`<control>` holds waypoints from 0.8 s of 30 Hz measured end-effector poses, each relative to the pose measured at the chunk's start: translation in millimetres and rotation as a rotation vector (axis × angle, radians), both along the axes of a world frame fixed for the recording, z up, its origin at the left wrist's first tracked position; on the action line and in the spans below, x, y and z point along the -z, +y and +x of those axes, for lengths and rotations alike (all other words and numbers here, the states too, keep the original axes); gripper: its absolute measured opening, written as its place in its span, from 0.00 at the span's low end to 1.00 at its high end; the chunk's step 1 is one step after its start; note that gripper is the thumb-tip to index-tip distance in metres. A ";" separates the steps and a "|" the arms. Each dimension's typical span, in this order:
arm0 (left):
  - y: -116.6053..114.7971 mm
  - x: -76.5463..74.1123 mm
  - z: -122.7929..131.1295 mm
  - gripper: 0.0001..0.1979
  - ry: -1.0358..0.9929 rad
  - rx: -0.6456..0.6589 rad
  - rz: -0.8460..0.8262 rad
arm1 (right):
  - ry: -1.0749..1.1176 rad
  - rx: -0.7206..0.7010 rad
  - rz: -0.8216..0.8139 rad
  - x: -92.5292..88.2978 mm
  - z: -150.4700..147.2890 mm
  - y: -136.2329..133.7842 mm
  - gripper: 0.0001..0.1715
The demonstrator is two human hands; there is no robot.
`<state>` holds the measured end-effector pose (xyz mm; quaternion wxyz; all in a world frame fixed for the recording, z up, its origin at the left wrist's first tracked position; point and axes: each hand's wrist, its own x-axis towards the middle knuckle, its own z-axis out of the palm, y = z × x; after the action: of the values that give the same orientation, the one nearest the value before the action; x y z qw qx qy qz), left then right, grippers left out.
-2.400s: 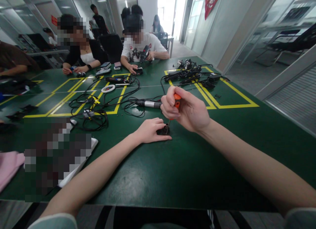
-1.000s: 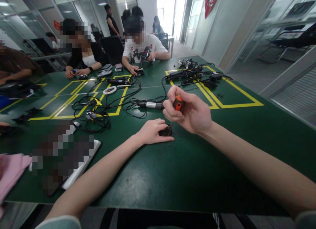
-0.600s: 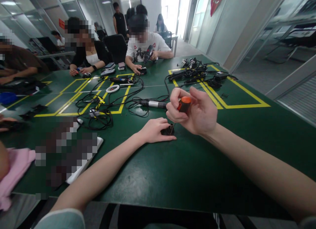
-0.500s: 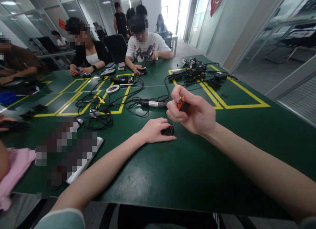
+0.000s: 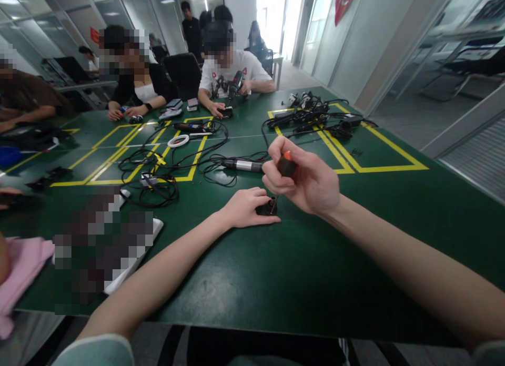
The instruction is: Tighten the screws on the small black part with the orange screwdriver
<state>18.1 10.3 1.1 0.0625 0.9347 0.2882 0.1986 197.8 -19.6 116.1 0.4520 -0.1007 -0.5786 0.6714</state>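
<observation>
My right hand point(image 5: 305, 179) is closed round an orange-and-black screwdriver point(image 5: 285, 165), held upright with its tip down in a small black part point(image 5: 268, 207) on the green table point(image 5: 300, 271). My left hand point(image 5: 244, 207) lies on the table, its fingers pinching that part and pressing it down. Most of the screwdriver's handle is hidden inside my fingers.
A silver-and-black tool point(image 5: 242, 165) with tangled black cables point(image 5: 158, 171) lies just beyond my hands. More cables and chargers point(image 5: 311, 119) sit in a yellow-taped box at the far right. A white tablet point(image 5: 134, 250) and pink cloth point(image 5: 19, 271) are at the left. Other people sit across the table.
My right hand has turned the screwdriver, so less of the orange handle shows now. The left hand stays on the part. The view has shifted slightly.
</observation>
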 end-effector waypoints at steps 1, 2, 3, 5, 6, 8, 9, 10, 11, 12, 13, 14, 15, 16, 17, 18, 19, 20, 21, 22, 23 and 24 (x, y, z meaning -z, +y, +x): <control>0.0 0.0 0.1 0.25 -0.001 0.000 0.006 | 0.001 0.001 -0.001 0.1 -0.2 -0.1 0.24; 0.0 0.0 0.2 0.25 -0.002 -0.001 0.011 | 0.002 0.005 -0.001 -0.2 -0.4 0.0 0.23; 0.2 0.0 0.3 0.25 -0.004 -0.001 0.014 | 0.001 0.011 0.000 -0.7 -0.7 0.3 0.23; 0.5 0.2 0.4 0.25 -0.008 0.000 0.017 | -0.002 0.025 0.002 -2.3 -1.4 1.4 0.24; 0.8 0.3 0.3 0.25 -0.009 0.003 0.014 | -0.004 0.033 0.001 -3.1 -1.7 2.0 0.26; 1.1 0.6 -0.1 0.25 -0.009 0.011 0.005 | -0.011 0.032 -0.010 -4.0 -1.9 2.7 0.29; 1.2 0.8 -0.3 0.25 -0.009 0.011 -0.002 | -0.010 0.022 -0.017 -3.8 -1.7 2.8 0.30; 1.2 0.9 -0.5 0.25 -0.010 0.008 -0.009 | -0.007 0.009 -0.023 -3.4 -1.4 2.7 0.31; 1.1 1.0 -0.6 0.25 -0.011 0.003 -0.016 | -0.001 -0.004 -0.027 -2.5 -1.1 2.5 0.31; 1.0 1.0 -0.7 0.25 -0.013 -0.003 -0.021 | 0.004 -0.013 -0.030 -1.5 -0.7 2.1 0.30; 0.8 1.0 -0.6 0.25 -0.014 -0.007 -0.025 | 0.010 -0.017 -0.031 -0.3 -0.4 1.6 0.30; 0.7 0.9 -0.5 0.25 -0.013 -0.009 -0.027 | 0.014 -0.015 -0.031 0.8 -0.3 1.2 0.29; 0.5 0.7 -0.3 0.25 -0.011 -0.007 -0.026 | 0.018 -0.010 -0.031 1.6 -0.3 0.9 0.28; 0.4 0.5 -0.1 0.25 -0.009 -0.006 -0.022 | 0.022 -0.005 -0.031 2.1 -0.6 0.8 0.27; 0.4 0.3 0.2 0.25 -0.007 -0.005 -0.017 | 0.028 0.001 -0.030 2.1 -1.0 0.9 0.26; 0.4 0.1 0.4 0.25 -0.005 -0.004 -0.013 | 0.037 0.011 -0.025 1.7 -1.6 1.2 0.25; 0.5 -0.1 0.6 0.25 -0.003 -0.003 -0.008 | 0.045 0.022 -0.018 0.9 -2.0 1.6 0.24; 0.6 -0.2 0.7 0.25 -0.001 -0.003 -0.005 | 0.052 0.034 -0.013 -0.2 -2.4 2.1 0.24; 0.7 -0.2 0.8 0.25 0.002 -0.001 -0.002 | 0.055 0.042 -0.011 -1.5 -2.6 2.7 0.24; 0.8 -0.3 0.7 0.25 0.005 0.002 -0.001 | 0.050 0.044 -0.018 -2.7 -2.5 3.2 0.26; 0.8 -0.3 0.6 0.25 0.006 0.004 -0.001 | 0.040 0.039 -0.030 -3.6 -2.1 3.6 0.28; 0.8 -0.3 0.5 0.25 0.006 0.004 -0.001 | 0.026 0.028 -0.047 -4.2 -1.6 3.8 0.31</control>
<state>18.6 11.1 1.4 0.0625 0.9357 0.2868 0.1957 196.2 -15.9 120.3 0.4662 -0.1107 -0.5554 0.6797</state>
